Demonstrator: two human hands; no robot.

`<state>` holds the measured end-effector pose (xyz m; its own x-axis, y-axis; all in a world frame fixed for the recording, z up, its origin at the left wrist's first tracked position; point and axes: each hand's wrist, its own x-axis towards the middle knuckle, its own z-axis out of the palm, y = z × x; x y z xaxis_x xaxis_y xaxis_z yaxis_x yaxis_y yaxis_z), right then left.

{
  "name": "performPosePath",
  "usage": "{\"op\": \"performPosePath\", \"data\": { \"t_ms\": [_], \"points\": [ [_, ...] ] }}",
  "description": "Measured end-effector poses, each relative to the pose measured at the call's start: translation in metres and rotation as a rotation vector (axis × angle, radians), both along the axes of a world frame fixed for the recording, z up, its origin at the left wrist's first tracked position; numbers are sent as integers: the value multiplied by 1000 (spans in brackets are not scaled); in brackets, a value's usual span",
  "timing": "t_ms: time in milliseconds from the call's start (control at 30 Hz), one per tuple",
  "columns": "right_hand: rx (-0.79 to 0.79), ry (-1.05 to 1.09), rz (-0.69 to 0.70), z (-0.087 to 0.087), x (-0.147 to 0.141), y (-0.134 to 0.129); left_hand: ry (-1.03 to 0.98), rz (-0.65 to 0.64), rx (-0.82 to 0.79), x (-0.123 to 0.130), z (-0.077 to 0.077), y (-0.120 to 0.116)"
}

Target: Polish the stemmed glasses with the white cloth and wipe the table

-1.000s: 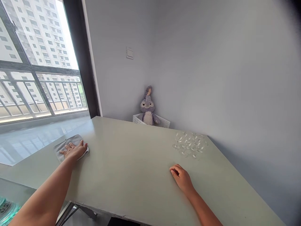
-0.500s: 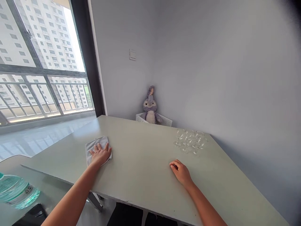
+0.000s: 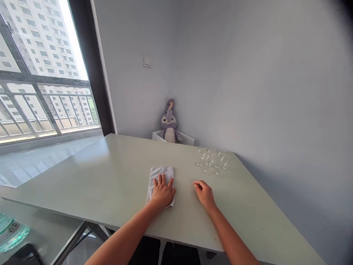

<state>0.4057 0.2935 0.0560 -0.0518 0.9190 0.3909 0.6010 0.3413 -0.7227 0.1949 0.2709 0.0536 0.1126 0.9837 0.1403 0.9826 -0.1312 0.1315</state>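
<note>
A folded light grey cloth (image 3: pixel 154 176) lies on the pale table (image 3: pixel 118 184) near its middle. Flat on top of it rests my left hand (image 3: pixel 162 192), fingers spread. My right hand (image 3: pixel 204 193) is curled on the tabletop to the right of the cloth, thumb and fingers closed together, and nothing shows in it. Beyond my right hand, several clear stemmed glasses (image 3: pixel 211 159) stand grouped near the table's far right edge, not touched by either hand.
A plush rabbit (image 3: pixel 169 127) sits in a white perforated basket (image 3: pixel 187 139) behind the far edge. At the lower left are a water bottle (image 3: pixel 13 232) and a dark, shiny object (image 3: pixel 24 255) on a lower surface.
My left hand and the cloth have moved right across the table, closer to my right hand. The view has turned somewhat to the right. My right hand keeps its curled shape.
</note>
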Motion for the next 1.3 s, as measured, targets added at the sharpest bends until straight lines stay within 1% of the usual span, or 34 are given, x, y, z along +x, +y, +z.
{"op": "performPosePath", "data": {
  "t_ms": [133,200,267,367,433,500,567,633,667,767,833,900,1033,1100,1167,1233,1300],
  "points": [
    [102,-23,3,0,-3,-2,-68,-82,21,38,-5,0],
    [164,-47,11,0,-6,-3,-117,-104,30,51,-5,2],
    [227,-64,29,1,-10,-5,-187,-105,24,59,-1,6],
    [292,-106,65,6,-20,-8,-325,-67,12,57,9,16],
    [278,-172,105,8,-30,-10,-408,-24,76,47,16,23],
    [204,-268,146,7,-45,-8,-461,27,197,33,20,29],
    [83,-385,161,1,-63,-2,-486,82,310,20,20,33],
    [-47,-495,139,-4,-80,10,-510,135,373,10,16,36],
    [-96,-538,120,-7,-87,19,-532,163,379,6,14,37],
    [-142,-621,53,-8,-101,53,-641,258,318,3,7,39],
    [-133,-642,23,-5,-101,79,-718,307,244,4,4,41],
    [-134,-652,5,-2,-98,104,-769,324,197,5,3,41],
    [-164,-670,-49,1,-86,145,-796,320,187,5,3,42],
    [-190,-675,-88,2,-81,159,-799,324,179,5,2,42],
    [-217,-680,-111,3,-77,167,-797,319,173,5,3,42],
    [-232,-687,-97,4,-74,169,-793,311,167,5,3,42],
    [-233,-697,-46,6,-73,165,-793,310,161,5,4,42]
  ]
}}
